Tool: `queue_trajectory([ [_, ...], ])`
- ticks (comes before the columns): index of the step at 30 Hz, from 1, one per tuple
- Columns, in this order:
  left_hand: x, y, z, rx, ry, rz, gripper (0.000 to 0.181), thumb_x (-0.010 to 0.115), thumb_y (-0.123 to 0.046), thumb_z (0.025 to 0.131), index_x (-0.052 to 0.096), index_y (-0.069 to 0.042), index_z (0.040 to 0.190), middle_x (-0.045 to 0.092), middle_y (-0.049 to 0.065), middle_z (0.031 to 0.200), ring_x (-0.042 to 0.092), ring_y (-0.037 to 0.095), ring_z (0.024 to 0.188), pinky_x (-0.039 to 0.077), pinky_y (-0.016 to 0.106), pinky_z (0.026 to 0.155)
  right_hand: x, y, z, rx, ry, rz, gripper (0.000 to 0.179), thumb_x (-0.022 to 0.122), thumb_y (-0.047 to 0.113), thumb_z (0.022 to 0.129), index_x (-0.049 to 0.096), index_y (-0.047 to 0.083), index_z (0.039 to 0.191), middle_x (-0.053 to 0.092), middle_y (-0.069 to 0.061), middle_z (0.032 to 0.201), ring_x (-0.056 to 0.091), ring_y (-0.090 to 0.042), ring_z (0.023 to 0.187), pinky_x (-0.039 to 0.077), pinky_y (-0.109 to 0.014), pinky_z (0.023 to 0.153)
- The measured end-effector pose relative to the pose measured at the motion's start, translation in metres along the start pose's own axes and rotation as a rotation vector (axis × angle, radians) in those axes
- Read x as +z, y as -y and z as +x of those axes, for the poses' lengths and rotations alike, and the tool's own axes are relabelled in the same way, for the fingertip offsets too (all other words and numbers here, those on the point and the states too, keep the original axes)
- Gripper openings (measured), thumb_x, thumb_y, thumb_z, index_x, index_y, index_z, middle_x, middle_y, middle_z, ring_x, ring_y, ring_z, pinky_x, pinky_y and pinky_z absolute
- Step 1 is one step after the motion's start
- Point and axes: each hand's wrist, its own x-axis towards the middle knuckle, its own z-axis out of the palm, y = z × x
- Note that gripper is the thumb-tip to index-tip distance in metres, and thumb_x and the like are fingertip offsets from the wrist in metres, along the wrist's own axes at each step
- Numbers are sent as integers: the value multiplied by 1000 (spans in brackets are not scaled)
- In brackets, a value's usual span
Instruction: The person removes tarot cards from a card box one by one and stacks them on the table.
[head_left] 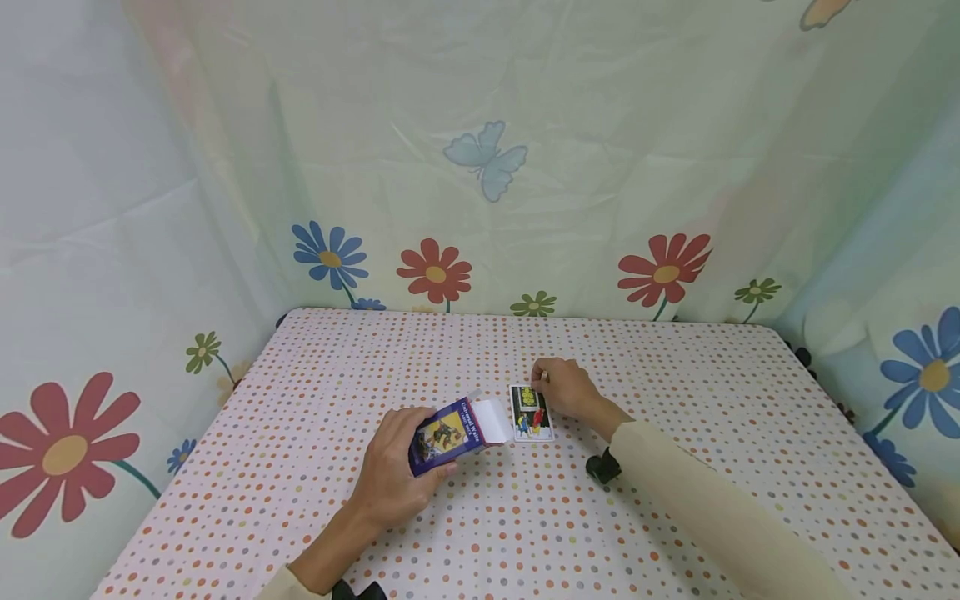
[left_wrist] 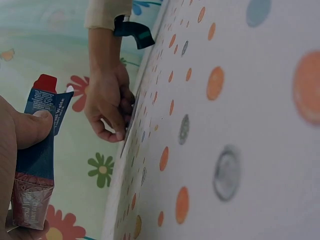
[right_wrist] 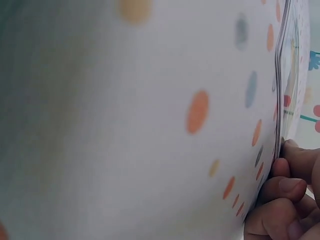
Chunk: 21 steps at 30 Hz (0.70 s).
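Observation:
My left hand [head_left: 393, 467] grips a blue tarot card box [head_left: 444, 437] above the table, thumb on the near side and fingers around the far side. Its white end flap [head_left: 492, 421] stands open toward the right. Just beyond that flap, a thin stack of tarot cards [head_left: 531, 425] lies face up on the table. My right hand [head_left: 566, 387] pinches the stack's far right edge; the right wrist view shows thumb and fingertips at the layered card edges [right_wrist: 278, 90]. Whether it holds one card or several, I cannot tell. The inside of the box is hidden.
A dotted cloth [head_left: 675, 400] covers the table. A flowered curtain [head_left: 570, 192] hangs behind its back edge and along both sides. Dark camera mounts sit at the wrists, the right one [head_left: 603, 467] close to the cloth.

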Motion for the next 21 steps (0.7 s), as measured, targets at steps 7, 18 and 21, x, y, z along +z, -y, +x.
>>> queue_trajectory([
  [7, 1, 0, 0, 1, -1, 4, 76, 94, -24, 70, 58, -6, 133, 61, 7, 126, 53, 16, 108, 50, 35, 86, 1, -2, -1, 18, 1, 20, 11, 62, 16, 102, 63, 12, 92, 60, -3, 72, 53, -17, 61, 42, -28, 53],
  [18, 0, 0, 0, 4, 6, 1, 75, 93, -27, 72, 58, -3, 133, 61, 7, 127, 53, 16, 109, 50, 35, 87, 1, -2, 0, 45, -4, 32, 11, 61, 15, 102, 63, 10, 92, 60, -4, 71, 53, -17, 60, 41, -27, 51],
  [21, 0, 0, 0, 3, 5, 3, 75, 93, -26, 71, 58, -3, 133, 61, 7, 126, 53, 17, 108, 50, 35, 87, 2, -2, -1, 33, -8, 34, 12, 61, 14, 102, 63, 10, 92, 60, -4, 71, 53, -17, 60, 41, -27, 51],
])
